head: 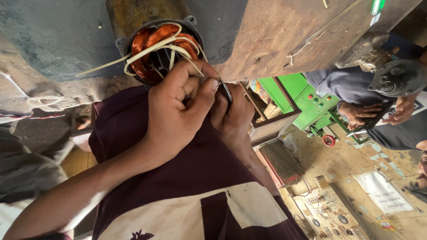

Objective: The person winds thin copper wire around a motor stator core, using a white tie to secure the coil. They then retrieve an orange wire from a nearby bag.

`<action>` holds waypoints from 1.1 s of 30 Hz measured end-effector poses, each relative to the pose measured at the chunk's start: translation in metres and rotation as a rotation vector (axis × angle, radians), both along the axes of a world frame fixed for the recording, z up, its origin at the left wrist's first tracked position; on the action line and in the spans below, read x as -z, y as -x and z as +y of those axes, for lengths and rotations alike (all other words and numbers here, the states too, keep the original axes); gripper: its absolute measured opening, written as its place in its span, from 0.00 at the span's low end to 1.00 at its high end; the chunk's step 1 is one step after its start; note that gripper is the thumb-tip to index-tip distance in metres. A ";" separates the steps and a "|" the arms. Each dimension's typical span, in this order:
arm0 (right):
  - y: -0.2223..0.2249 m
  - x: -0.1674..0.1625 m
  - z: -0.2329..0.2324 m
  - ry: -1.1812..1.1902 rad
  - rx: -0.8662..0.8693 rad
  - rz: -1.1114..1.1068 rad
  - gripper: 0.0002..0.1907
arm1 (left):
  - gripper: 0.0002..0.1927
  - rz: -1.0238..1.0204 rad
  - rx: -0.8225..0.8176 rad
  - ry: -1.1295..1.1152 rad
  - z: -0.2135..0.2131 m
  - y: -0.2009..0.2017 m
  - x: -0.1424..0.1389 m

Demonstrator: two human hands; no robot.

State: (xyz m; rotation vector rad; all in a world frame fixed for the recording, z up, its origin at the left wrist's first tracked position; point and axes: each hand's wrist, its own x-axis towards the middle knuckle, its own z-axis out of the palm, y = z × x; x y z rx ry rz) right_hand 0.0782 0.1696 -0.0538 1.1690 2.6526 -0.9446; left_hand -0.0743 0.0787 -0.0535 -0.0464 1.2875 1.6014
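Note:
A motor stator [160, 44] with copper windings sits on the worn wooden bench [275, 40] at the top. Cream-coloured sleeved leads [153, 46] loop out of it. My left hand [175, 111] is closed just below the stator and pinches the ends of those leads between thumb and fingers. Pressed against it, my right hand [233, 116] grips a small dark metal blade-like tool [226, 91] at the lead ends. Exactly where the tool meets the leads is hidden by my fingers. A maroon and cream shirt [191, 195] fills the view below the hands.
A green machine [307, 100] with buttons stands to the right. Beside it another person in a dark shirt [351, 84] holds a flat dark object [371, 122] in both hands. A grey motor housing [398, 78] is at the far right. A wooden crate [271, 124] lies behind my right hand.

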 end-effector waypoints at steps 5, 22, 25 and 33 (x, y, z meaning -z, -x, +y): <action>0.015 0.029 0.036 -0.095 0.139 -0.009 0.07 | 0.08 0.100 0.068 0.017 -0.005 0.005 -0.002; 0.058 -0.024 0.040 -0.155 -0.309 0.275 0.14 | 0.15 0.576 0.279 0.179 -0.030 0.027 -0.018; 0.055 -0.034 0.025 0.024 -0.319 0.284 0.14 | 0.15 0.714 0.319 0.202 -0.031 0.027 -0.017; 0.062 -0.033 0.031 0.336 -0.183 0.279 0.09 | 0.12 0.879 0.422 0.220 -0.033 0.026 -0.010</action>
